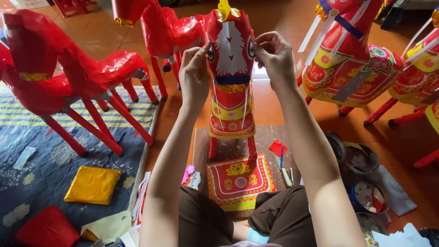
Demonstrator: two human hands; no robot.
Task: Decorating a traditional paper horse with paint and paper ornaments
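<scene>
A red paper horse [231,77] stands upright on a dark wooden board [270,137] in the middle, facing the person. The left hand [194,75] pinches the left edge of its head by the eye; the right hand [274,57] pinches the right edge. A decorated red paper saddle cloth [238,182] lies near, just below the horse.

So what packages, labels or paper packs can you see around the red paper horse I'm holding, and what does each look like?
Flat yellow foil paper pack: on the blue rug, lower left; square, shiny gold.
Flat red paper pack: bottom left corner of the rug; squarish, plain red.
Ornate red-and-gold paper panel: on the wooden board below the horse; fringed, floral pattern.
No screens or signs.
</scene>
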